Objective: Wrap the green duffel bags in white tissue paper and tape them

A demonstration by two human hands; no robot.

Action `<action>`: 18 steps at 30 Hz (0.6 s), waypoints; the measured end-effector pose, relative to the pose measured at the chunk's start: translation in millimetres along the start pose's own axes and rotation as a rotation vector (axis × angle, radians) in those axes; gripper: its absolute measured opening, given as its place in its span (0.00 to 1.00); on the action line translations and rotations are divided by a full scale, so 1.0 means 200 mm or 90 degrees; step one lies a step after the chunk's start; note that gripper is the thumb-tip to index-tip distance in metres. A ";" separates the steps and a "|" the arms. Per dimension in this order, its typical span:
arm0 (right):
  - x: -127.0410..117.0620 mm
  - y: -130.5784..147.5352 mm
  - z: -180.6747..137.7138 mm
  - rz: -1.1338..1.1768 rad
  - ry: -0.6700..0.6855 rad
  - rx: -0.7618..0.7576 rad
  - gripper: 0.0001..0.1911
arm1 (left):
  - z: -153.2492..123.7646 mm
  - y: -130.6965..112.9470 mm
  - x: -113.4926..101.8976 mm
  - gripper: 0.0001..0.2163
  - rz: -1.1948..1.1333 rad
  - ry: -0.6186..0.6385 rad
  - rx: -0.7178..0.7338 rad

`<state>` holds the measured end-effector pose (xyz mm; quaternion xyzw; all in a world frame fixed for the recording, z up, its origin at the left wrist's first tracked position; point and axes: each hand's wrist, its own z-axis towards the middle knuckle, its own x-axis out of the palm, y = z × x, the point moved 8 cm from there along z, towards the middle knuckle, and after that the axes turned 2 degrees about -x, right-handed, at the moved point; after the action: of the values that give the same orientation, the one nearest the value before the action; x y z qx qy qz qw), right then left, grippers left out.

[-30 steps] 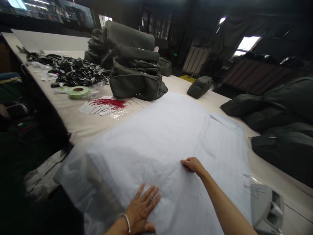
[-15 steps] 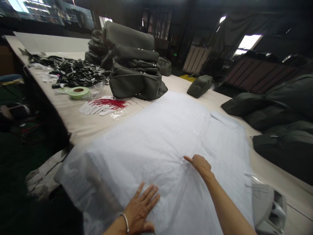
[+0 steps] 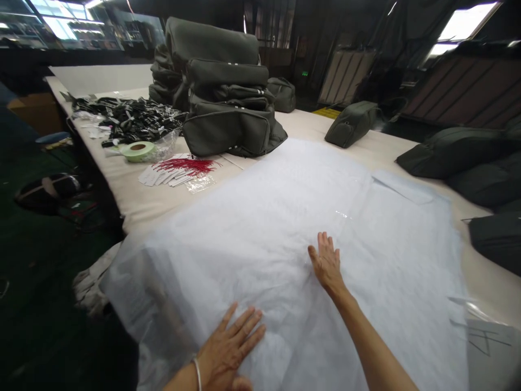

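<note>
A big stack of thin white plastic sheets point(image 3: 285, 217) covers the near part of a long beige table point(image 3: 134, 195) and hangs over its front edge. My left hand point(image 3: 230, 347) lies flat on the sheets near the front edge, fingers spread, a thin bracelet on the wrist. Farther in, my right hand point(image 3: 325, 260) rests palm down on the same sheets with its fingers stretched out. Neither hand holds anything.
A pile of grey-green bags point(image 3: 223, 98) stands behind the sheets. Left of it lie red-stringed tags point(image 3: 179, 169), a green tape roll point(image 3: 138, 151) and a heap of black straps point(image 3: 126, 117). More dark bags point(image 3: 451, 152) line the right side; one small bag point(image 3: 352, 124) sits alone.
My right hand has gone from a loose pinch on the plastic to lying flat and has slid slightly farther in. The left hand stayed put. The camera turned a little.
</note>
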<state>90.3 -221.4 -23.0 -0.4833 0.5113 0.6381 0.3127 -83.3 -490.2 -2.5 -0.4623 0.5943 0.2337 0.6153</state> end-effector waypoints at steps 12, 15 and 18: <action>0.02 -0.08 0.48 -0.175 -0.024 -0.176 0.37 | 0.42 0.05 -0.03 0.45 -0.077 0.027 -0.084; -0.07 -0.19 0.71 -0.183 -0.037 -0.142 0.39 | 0.69 0.12 -0.06 0.44 -0.057 -0.017 -0.073; -0.20 -0.23 0.78 -0.162 -0.081 -0.102 0.40 | 0.87 0.15 -0.14 0.39 -0.065 -0.031 -0.054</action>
<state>98.7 -56.4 -0.2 -0.5264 0.3726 0.6612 0.3833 -24.4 -321.0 -8.6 -0.5120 0.5440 0.2381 0.6207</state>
